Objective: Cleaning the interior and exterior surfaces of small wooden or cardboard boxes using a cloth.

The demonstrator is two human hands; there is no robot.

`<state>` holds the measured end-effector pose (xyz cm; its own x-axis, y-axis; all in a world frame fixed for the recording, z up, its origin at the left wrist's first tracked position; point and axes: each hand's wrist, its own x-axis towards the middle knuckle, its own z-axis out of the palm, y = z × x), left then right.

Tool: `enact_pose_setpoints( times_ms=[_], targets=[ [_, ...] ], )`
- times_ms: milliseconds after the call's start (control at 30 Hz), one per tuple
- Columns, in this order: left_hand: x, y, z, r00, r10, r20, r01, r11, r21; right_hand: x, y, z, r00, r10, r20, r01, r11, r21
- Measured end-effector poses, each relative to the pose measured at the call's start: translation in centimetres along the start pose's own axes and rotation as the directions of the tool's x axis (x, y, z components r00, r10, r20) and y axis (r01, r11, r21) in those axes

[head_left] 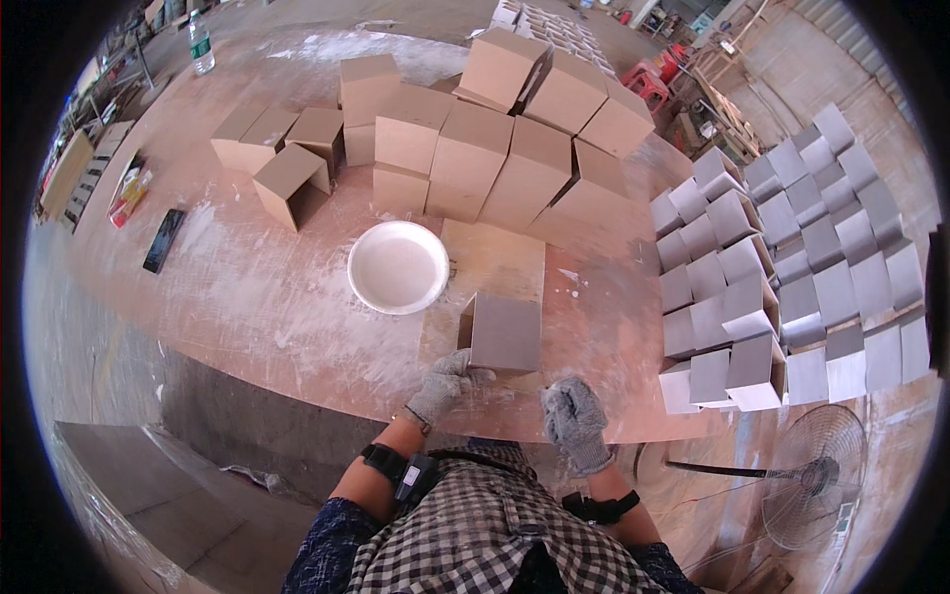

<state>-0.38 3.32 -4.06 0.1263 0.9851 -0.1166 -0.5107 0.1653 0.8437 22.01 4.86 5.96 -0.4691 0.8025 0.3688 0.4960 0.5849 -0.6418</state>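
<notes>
A box-shaped sleeve of brown board (506,333), open at the left with a greyish top, rests near the front of the table on a pale yellowish board (495,259). At its near left corner my left hand (438,388), in a grey knitted glove, is closed with the fingertips against the lower edge. My right hand (575,420), gloved alike, is held in a fist just right of the sleeve and apart from it; whatever it may hold is hidden. Beyond my left hand stands a round white basin (398,267) with whitish contents.
Brown board sleeves (475,148) are stacked across the back of the table. Many grey-topped sleeves (792,262) stand in rows at the right. A phone (163,241) and a plastic bottle (201,51) are on the left. A fan (813,477) stands at the lower right.
</notes>
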Motion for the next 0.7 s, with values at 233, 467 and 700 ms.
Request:
enact_pose_setpoints(
  times_ms=[233, 467, 700],
  targets=[
    [-0.6, 1.0, -1.1, 0.883, 0.313, 0.35, -0.454, 0.383, 0.805, 0.5, 0.0, -0.8, 0.826, 0.559, 0.068, -0.43, 0.547, 0.719],
    [-4.0, 6.4, 0.8, 0.659, 0.319, 0.681, -0.621, -0.279, 0.732, 6.7, 0.2, -2.1, 0.742, 0.656, -0.135, -0.368, 0.568, 0.736],
    [-4.5, 8.3, 1.0, 0.645, 0.193, 0.74, -0.626, -0.422, 0.656, 9.5, -2.3, -1.3, 0.896, 0.41, -0.168, -0.315, 0.856, 0.41]
  ],
)
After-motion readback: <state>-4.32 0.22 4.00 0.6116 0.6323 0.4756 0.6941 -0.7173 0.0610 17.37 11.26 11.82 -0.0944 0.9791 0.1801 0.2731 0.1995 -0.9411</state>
